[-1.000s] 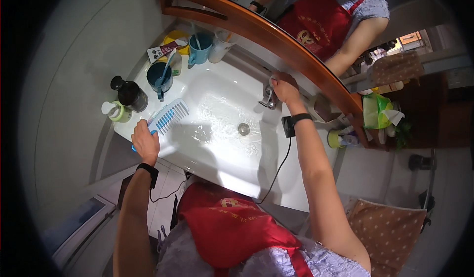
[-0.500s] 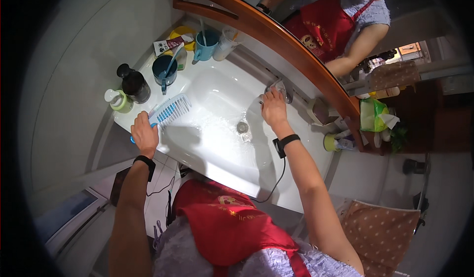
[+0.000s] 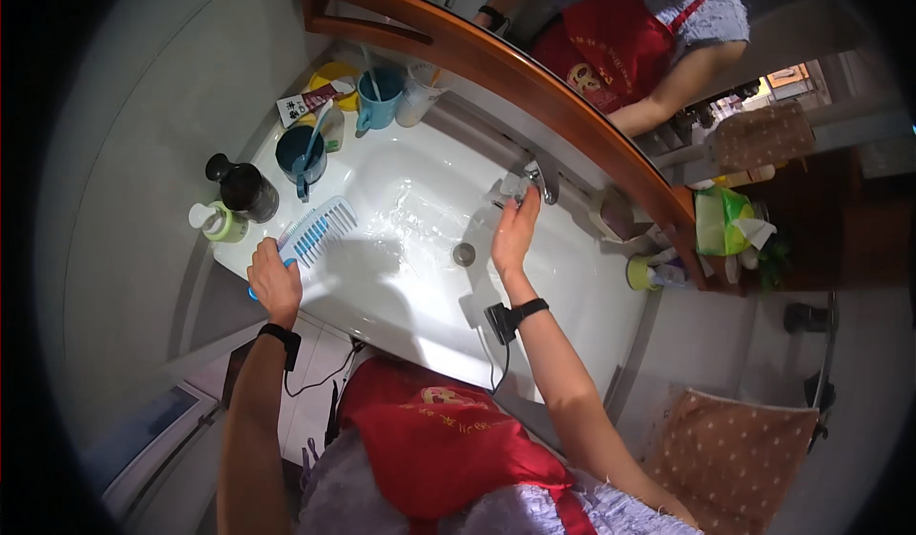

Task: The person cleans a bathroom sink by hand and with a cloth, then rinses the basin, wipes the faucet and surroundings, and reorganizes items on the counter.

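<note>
Jutting from clasping left fingers (image 3: 265,258), the comb (image 3: 318,229) lies apart from outstretched right fingers (image 3: 523,215).

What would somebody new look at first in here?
Probably the bright red apron at the bottom, with the big white sink just beyond it. Next, the blue comb at the sink's left edge, held in the left hand. Then the right hand, over the sink near the shiny faucet.
</note>
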Motion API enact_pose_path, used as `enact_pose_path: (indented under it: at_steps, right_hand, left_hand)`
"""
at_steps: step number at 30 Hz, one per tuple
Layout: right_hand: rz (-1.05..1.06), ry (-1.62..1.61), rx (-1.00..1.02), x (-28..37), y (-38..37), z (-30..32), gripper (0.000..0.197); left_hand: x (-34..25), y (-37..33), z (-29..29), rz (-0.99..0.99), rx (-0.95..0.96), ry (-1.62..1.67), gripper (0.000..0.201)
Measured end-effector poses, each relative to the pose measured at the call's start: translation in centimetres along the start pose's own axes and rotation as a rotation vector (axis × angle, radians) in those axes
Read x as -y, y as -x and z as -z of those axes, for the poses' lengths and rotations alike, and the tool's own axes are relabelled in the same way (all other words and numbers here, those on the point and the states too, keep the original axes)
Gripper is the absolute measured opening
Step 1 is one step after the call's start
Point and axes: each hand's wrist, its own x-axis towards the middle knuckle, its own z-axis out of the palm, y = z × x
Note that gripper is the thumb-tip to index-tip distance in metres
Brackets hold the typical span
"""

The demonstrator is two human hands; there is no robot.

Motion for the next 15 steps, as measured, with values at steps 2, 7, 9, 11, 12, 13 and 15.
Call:
enact_pose_path:
  at_steps: [2,7,9,11,12,13,15]
  right_hand:
    - [-0.127,-0.259,-0.079,-1.2,-1.3,-0.4,0.049]
    - [-0.579,-1.025,-0.018,-6.6,-4.9,0.0,0.031]
    - [-0.389,-1.152,0.003,-7.7,-5.0,-0.2,0.03]
    - [-0.463,-1.195,0.048,-8.2,-6.0,-0.8,0.031]
    - [-0.455,-1.191,0.097,-9.0,-6.5,-0.9,0.031]
    - [-0.448,-1.185,0.142,-9.9,-6.9,-0.9,0.03]
    - [-0.384,-1.193,0.215,-11.5,-7.6,-1.2,0.03]
  left_hand:
    - [-0.1,0.0,0.0,-0.037,-0.028,0.029,0.046]
    - [0.0,0.0,-0.2,-0.053,-0.057,0.057,0.043]
    - [0.2,0.0,0.1,-0.035,-0.046,0.052,0.042]
    - [0.3,0.0,0.5,-0.007,-0.017,0.027,0.041]
    - [0.2,0.0,0.5,-0.006,-0.016,0.018,0.041]
    - [0.1,0.0,0.4,-0.011,-0.024,0.021,0.042]
    - [-0.2,0.2,0.6,-0.023,-0.019,0.016,0.042]
